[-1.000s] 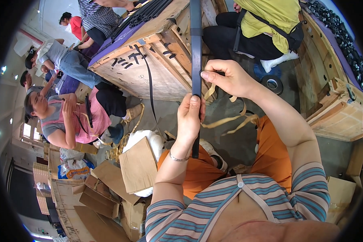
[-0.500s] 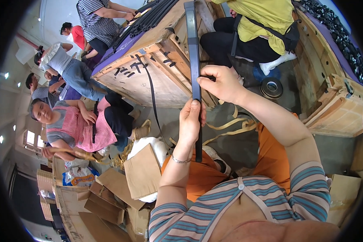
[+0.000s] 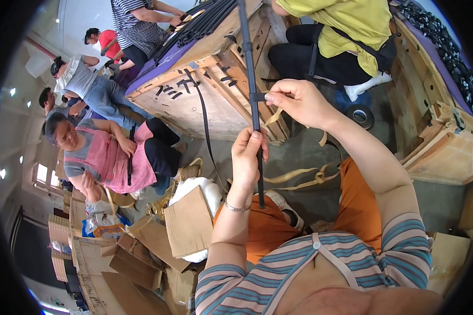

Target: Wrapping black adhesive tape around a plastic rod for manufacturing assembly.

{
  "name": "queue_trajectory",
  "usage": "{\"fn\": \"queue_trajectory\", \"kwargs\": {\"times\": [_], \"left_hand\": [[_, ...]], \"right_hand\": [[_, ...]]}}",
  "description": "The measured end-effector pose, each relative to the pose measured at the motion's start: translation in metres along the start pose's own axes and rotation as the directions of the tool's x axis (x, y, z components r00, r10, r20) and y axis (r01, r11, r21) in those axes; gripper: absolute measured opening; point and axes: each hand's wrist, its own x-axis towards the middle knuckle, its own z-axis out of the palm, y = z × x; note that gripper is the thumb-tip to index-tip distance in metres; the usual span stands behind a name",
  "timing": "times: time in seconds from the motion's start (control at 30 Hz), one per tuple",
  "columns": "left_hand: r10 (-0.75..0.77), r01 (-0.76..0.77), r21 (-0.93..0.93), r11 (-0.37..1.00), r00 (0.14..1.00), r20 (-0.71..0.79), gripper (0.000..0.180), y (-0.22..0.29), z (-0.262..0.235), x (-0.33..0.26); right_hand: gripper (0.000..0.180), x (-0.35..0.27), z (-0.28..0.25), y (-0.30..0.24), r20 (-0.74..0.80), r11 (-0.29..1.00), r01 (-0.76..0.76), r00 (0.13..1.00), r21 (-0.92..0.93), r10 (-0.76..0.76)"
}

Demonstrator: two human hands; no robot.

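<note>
A long, narrow black bar (image 3: 247, 60) runs nearly upright in front of me, with a dark band round it further up. My left hand (image 3: 248, 152) is closed round its lower part, thumb on top; the lower end sticks out below the fist. To the right, the fingertips of my right hand (image 3: 302, 104) pinch the end of a short black tape strip (image 3: 258, 97), whose other end meets the bar. A tan paper-like strip (image 3: 273, 116) hangs below these fingers; whether they hold it too, I cannot tell.
Tan strips (image 3: 299, 181) lie on the floor near my orange-trousered legs. A wooden crate (image 3: 178, 107) bears black bars; another crate (image 3: 441, 152) stands right. A roll of black tape (image 3: 360, 116) lies beyond. Cardboard (image 3: 192, 223) sits left. Several people work around me.
The bar has turned, showing a narrower side. My right fingers have moved from its edge slightly right, with the short tape strip now stretched between. The co-worker at left has lowered a strip.
</note>
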Motion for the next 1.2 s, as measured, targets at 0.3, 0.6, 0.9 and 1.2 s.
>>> {"fn": "queue_trajectory", "kwargs": {"times": [0.3,0.6,0.9,1.2], "left_hand": [[0.015,0.078,-0.29,0.954,0.952,0.305,0.033,0.015,-0.007,0.0],[0.038,0.004,-0.188,0.982,0.974,0.222,0.028,0.011,0.002,-0.001],[0.026,-0.006,-0.122,0.992,0.986,0.164,0.029,0.012,0.0,-0.001],[0.156,-0.118,-0.25,0.961,0.978,0.141,0.027,0.021,-0.002,-0.002]], "right_hand": [[0.019,-0.005,-0.016,-0.023,0.058,0.999,0.004,0.998,-0.053,-0.001],[0.02,-0.008,-0.022,-0.025,0.051,0.997,-0.012,0.999,-0.079,0.016],[0.02,-0.011,-0.025,-0.024,0.042,0.996,0.012,0.999,-0.084,-0.009],[0.019,-0.015,-0.021,-0.031,0.035,0.996,0.012,0.999,-0.091,-0.008]]}}
